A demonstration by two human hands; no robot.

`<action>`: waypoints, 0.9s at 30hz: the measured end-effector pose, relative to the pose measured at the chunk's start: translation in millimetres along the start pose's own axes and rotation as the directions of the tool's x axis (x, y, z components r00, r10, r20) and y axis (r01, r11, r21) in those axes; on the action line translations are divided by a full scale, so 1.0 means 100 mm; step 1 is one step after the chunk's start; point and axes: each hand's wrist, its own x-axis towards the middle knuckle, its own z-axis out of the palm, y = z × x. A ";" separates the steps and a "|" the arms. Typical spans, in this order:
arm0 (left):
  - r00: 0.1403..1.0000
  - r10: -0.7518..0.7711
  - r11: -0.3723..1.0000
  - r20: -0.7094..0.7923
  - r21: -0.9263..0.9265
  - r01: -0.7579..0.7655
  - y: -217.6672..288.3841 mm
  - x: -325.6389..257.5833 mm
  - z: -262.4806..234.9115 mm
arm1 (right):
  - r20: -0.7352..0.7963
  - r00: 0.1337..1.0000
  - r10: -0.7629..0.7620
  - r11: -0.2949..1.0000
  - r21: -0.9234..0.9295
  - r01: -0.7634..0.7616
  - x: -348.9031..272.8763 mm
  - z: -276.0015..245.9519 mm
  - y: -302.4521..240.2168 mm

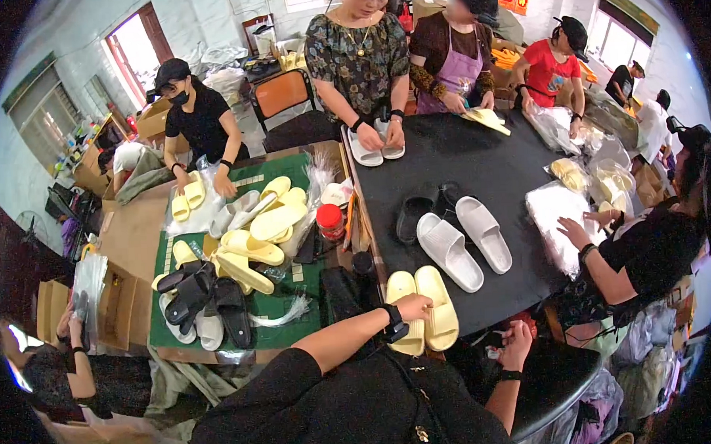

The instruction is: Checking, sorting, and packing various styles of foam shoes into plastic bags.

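A pair of pale yellow slide slippers (441, 317) lies side by side at the near edge of the black table, toes pointing away from me. My left hand (414, 307) reaches across the left slipper, its fingers closed at the strap where the two slippers meet. Off to the right, just past the table's near edge, my right hand (517, 343) is raised with its fingers curled together. Whether anything small is in it is hidden. Beyond the yellow pair sit white slippers (450, 252) and black slippers (413, 218).
Yellow, grey and black slippers are heaped on a green mat (166, 329) at left. A red-lidded jar (330, 221) stands by the table seam. Clear plastic bags (558, 221) lie at right, under a co-worker's hands. Other people work around the table's far side.
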 end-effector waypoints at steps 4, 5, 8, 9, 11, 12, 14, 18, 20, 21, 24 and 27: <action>0.998 0.062 0.949 -0.019 -0.308 -0.065 0.19 0.01 -0.17 | -0.052 0.995 0.089 0.992 0.096 -0.084 0.04 -0.19 0.51; 0.989 0.115 0.927 -0.090 -0.348 -0.139 0.30 -0.05 -0.31 | -0.065 0.984 0.164 0.982 0.102 -0.157 0.09 -0.23 0.62; 0.979 0.082 0.859 -0.186 -0.486 -0.164 0.51 -0.26 -0.75 | -0.028 0.973 0.230 0.967 0.114 -0.226 0.31 -0.28 1.00; 0.957 0.097 0.831 -0.273 -0.507 -0.229 0.49 -0.34 -0.86 | 0.017 0.975 0.220 0.968 0.122 -0.220 0.37 -0.25 1.08; 0.952 -0.011 0.864 -0.306 -0.482 -0.145 0.72 -0.71 -1.30 | 0.015 0.962 0.274 0.956 0.106 -0.274 0.41 -0.07 1.07; 0.927 -0.056 0.870 -0.370 -0.474 -0.137 0.65 -0.89 -1.39 | 0.032 0.965 0.261 0.962 0.069 -0.263 0.45 0.04 1.08; 0.884 -0.253 0.750 -0.393 -0.657 -0.077 0.45 -1.26 -1.49 | 0.082 0.980 0.179 0.984 -0.016 -0.178 0.57 0.14 1.18; 0.677 -0.419 0.685 -0.605 -0.700 -0.202 0.23 -2.18 -1.50 | 0.196 0.956 0.218 0.971 0.052 -0.232 0.50 0.51 1.03; 0.517 -0.527 0.679 -0.675 -0.700 -0.222 0.04 -2.64 -1.34 | 0.182 0.957 0.224 0.971 0.038 -0.235 0.53 0.65 1.01; 0.450 -0.623 0.645 -0.640 -0.746 -0.167 -0.10 -2.91 -1.26 | 0.175 0.957 0.232 0.971 0.018 -0.238 0.53 0.71 1.00; 0.229 -0.668 0.741 -0.708 -0.662 0.112 -0.40 -3.62 -1.16 | 0.191 0.968 0.164 0.985 0.031 -0.173 0.58 0.81 0.95; -0.155 -0.623 0.742 -0.767 -0.642 0.193 -1.07 -4.53 -1.03 | 0.160 0.972 0.175 0.979 0.074 -0.189 0.67 1.07 0.83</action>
